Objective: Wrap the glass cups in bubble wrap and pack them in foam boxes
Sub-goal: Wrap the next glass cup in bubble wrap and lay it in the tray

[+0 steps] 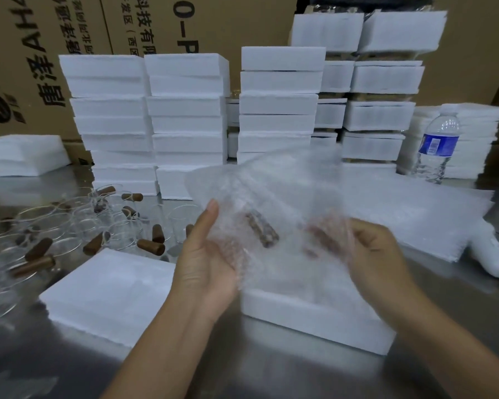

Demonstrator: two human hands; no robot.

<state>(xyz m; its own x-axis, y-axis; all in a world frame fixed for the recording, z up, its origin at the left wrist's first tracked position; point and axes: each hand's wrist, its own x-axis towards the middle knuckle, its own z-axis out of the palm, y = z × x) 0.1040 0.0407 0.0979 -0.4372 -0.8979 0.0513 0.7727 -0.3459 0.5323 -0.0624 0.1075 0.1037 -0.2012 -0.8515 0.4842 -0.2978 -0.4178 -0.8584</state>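
**Current step: wrapping.** One clear glass cup with a brown wooden handle (pixel 261 229) lies inside a transparent bubble wrap sheet (pixel 274 191), held at the centre of the frame above a white rectangular foam box (pixel 314 323) at lower centre.

**Hand state.**
- Left hand (pixel 205 263): palm up, thumb straight along the sheet's left edge. The fingers pass beneath the bundle and support it; how far they curl cannot be seen.
- Right hand (pixel 378 260): fingers curled into the sheet from the right, showing faintly through the film, gripping it.

The upper part of the sheet stands loose and unfolded, so the wrap is judged incomplete.

**Next move (judgement).** Fold the loose upper flap over the cup and roll until the handle is covered. Keep the left hand beneath the glass throughout. Then lower the bundle into the foam box directly below. The sheet obscures the box interior, so free space cannot be confirmed.

**Surroundings.**
- Unwrapped clear glass cups with brown handles (pixel 69 226): centre left, on the grey metal table (pixel 271 375).
- Flat white foam slab (pixel 107 295), probably a lid: lower left.
- Pile of spare bubble wrap sheets (pixel 415 217): centre right.
- Stacks of white foam boxes (pixel 185 110): upper centre.
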